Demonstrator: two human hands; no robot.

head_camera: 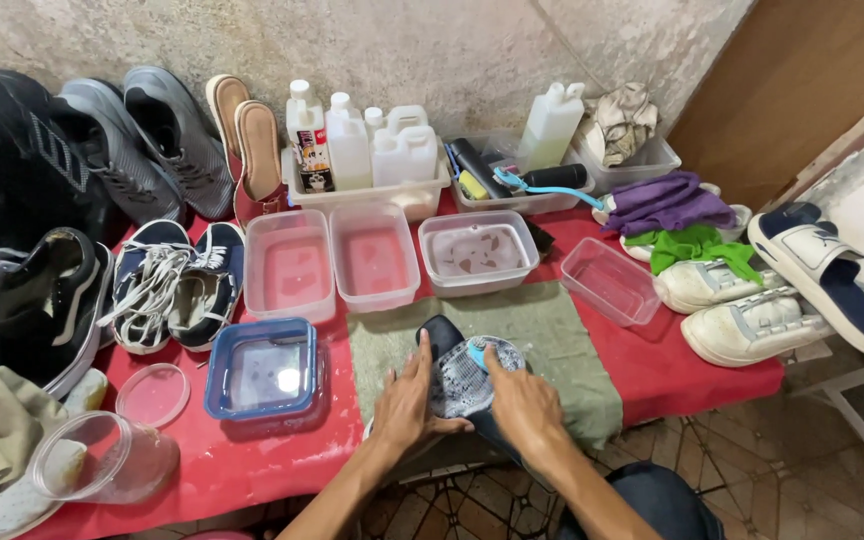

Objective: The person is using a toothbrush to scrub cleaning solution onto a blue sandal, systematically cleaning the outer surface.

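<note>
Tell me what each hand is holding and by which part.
The left hand steadies a dark, soapy shoe insole by its left edge; the right hand grips a light-blue brush from above.

five clear tubs, two white sneakers

Bare forearms, perhaps dark trousers

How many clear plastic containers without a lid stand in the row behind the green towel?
4. Two stand side by side at the left, one in the middle holds cloudy water, and one sits tilted at the right. None seems hidden.
</note>
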